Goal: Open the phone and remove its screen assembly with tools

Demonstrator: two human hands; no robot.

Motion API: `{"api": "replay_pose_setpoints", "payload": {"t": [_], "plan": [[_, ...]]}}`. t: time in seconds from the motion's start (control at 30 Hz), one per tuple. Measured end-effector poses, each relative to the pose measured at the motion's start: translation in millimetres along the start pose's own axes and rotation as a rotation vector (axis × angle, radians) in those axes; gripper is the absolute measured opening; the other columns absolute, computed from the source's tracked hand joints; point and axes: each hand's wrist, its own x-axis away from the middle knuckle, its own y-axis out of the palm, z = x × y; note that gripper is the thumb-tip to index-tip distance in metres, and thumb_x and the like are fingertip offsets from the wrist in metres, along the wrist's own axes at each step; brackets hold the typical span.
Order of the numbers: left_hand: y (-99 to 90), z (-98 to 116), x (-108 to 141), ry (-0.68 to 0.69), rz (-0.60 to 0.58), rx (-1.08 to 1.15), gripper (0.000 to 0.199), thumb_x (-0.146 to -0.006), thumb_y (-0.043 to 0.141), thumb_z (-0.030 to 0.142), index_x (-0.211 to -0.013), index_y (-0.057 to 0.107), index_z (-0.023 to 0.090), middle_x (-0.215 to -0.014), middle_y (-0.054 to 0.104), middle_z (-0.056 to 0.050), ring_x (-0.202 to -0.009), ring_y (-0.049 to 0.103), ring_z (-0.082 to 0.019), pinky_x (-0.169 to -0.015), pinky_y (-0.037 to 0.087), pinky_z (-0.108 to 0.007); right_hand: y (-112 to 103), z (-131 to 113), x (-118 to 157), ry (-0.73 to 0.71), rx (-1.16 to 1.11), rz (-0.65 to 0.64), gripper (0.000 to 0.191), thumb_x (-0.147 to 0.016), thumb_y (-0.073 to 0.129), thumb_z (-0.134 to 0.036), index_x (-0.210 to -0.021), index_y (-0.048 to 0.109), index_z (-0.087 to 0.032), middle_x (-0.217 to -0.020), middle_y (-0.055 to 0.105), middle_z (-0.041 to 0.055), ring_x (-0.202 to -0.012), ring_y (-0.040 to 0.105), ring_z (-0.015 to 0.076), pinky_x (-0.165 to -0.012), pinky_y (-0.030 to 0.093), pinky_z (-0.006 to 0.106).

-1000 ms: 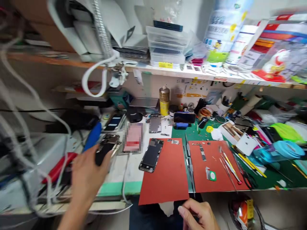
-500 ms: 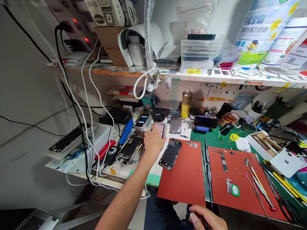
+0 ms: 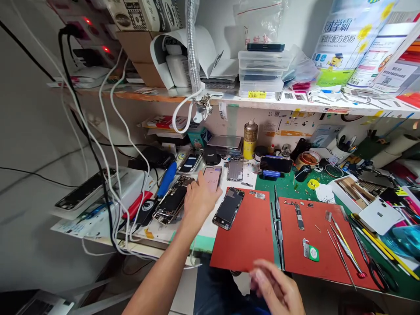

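My left hand (image 3: 201,199) reaches over a phone (image 3: 212,176) with a lit pink screen showing the time. Its fingers are at the phone's left side and the thumb at its lower right, holding it by the edges. The hand covers the phone's lower part. Just left of the wrist lies an opened phone (image 3: 173,199) with bare inner parts. To the right, a detached dark phone screen (image 3: 229,208) rests partly on a red mat (image 3: 244,245). My right hand (image 3: 277,286) hangs at the bench's front edge, fingers loosely curled and apart, holding nothing visible; it is slightly blurred.
A screwdriver (image 3: 278,232) lies between the two red mats. On the right mat are a circuit board (image 3: 299,216), a small metal part with a green sticker (image 3: 310,252) and tweezers (image 3: 341,253). Scissors (image 3: 377,271) lie farther right. White cables (image 3: 127,127) hang at left.
The view has swung slightly right. My left hand has slid a little left over the phone, showing more of its screen. My right hand has risen slightly, its fingers more spread.
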Motion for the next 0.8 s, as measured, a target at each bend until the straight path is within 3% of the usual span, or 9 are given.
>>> {"api": "replay_pose_setpoints", "payload": {"t": [0.1,0.17,0.23,0.33,0.43,0.53,0.67,0.73,0.8], "plan": [[-7.8,2.8,65.7,0.130,0.066,0.094,0.091,-0.091,0.065,0.046,-0.165,0.028,0.007,-0.131,0.064,-0.026,-0.126,0.060,-0.044,-0.105,0.051,-0.056,24.6,-25.8,-19.7,0.114,-0.352,-0.163,0.067,-0.086,0.078,-0.072,-0.132,0.076,-0.023,-0.128,0.078,0.0148,-0.114,0.075,0.0303,-0.098,0.061,0.041],[-4.1,3.5,110.5,0.213,0.078,0.202,0.087,-0.092,0.066,0.045,-0.164,0.032,0.010,-0.129,0.064,-0.022,-0.122,0.060,-0.042,-0.104,0.052,-0.058,40.3,-41.6,-30.6,0.197,-0.500,-0.258,0.071,-0.093,0.065,-0.076,-0.142,0.068,-0.024,-0.133,0.075,0.0128,-0.116,0.073,0.0299,-0.098,0.060,0.044],[4.9,0.1,145.6,0.242,0.019,0.371,0.084,-0.094,0.066,0.050,-0.165,0.034,0.017,-0.133,0.063,-0.019,-0.123,0.059,-0.040,-0.106,0.051,-0.060,50.1,-51.7,-35.9,0.255,-0.543,-0.290,0.072,-0.099,0.053,-0.076,-0.147,0.065,-0.023,-0.128,0.077,0.0120,-0.116,0.073,0.0303,-0.095,0.061,0.044],[21.4,-11.4,174.0,0.062,-0.126,0.863,0.081,-0.097,0.059,0.065,-0.163,0.041,0.023,-0.145,0.061,-0.017,-0.136,0.056,-0.037,-0.117,0.044,-0.060,53.0,-55.1,-35.2,0.286,-0.560,-0.267,0.071,-0.103,0.048,-0.073,-0.147,0.064,-0.021,-0.127,0.077,0.0106,-0.117,0.072,0.0309,-0.095,0.061,0.044],[33.2,-20.7,183.5,-0.311,-0.490,1.531,0.075,-0.101,0.042,0.074,-0.154,0.055,0.022,-0.151,0.063,-0.015,-0.147,0.052,-0.035,-0.123,0.041,-0.054,47.9,-49.3,-33.7,0.268,-0.495,-0.334,0.066,-0.105,0.046,-0.071,-0.146,0.065,-0.023,-0.135,0.074,0.0102,-0.122,0.070,0.0311,-0.100,0.060,0.046],[37.3,-21.1,186.4,-0.557,-0.784,1.958,0.066,-0.104,0.047,0.067,-0.146,0.064,0.019,-0.145,0.070,-0.014,-0.147,0.055,-0.036,-0.124,0.040,-0.053,36.5,-38.4,-33.4,0.068,-0.233,-0.368,0.056,-0.107,0.055,-0.061,-0.148,0.063,-0.024,-0.141,0.070,0.0110,-0.129,0.067,0.0306,-0.106,0.058,0.047],[40.3,-17.2,184.2,-0.594,-0.834,2.124,0.053,-0.106,0.051,0.054,-0.135,0.071,0.014,-0.133,0.077,-0.016,-0.132,0.067,-0.037,-0.118,0.048,-0.053,6.0,-19.8,-18.5,-0.498,0.310,-0.154,0.045,-0.105,0.064,-0.030,-0.149,0.058,-0.026,-0.145,0.065,0.0130,-0.130,0.065,0.0287,-0.108,0.057,0.046],[43.1,-16.4,181.6,-0.585,-0.866,2.113,0.056,-0.107,0.049,0.055,-0.133,0.072,0.011,-0.134,0.075,-0.019,-0.123,0.072,-0.039,-0.111,0.053,-0.055,-9.4,-10.4,-4.7,-0.747,0.474,-0.216,0.040,-0.102,0.062,-0.015,-0.141,0.063,-0.022,-0.131,0.070,0.0144,-0.120,0.069,0.0285,-0.100,0.061,0.045],[45.8,-15.6,179.4,-0.563,-0.883,2.102,0.059,-0.106,0.049,0.056,-0.138,0.069,0.011,-0.139,0.072,-0.021,-0.116,0.075,-0.040,-0.103,0.058,-0.056,-19.1,-1.9,8.0,-0.884,0.543,-0.313,0.035,-0.098,0.060,-0.004,-0.130,0.067,-0.018,-0.107,0.074,0.0124,-0.098,0.072,0.0252,-0.084,0.063,0.039]]}}
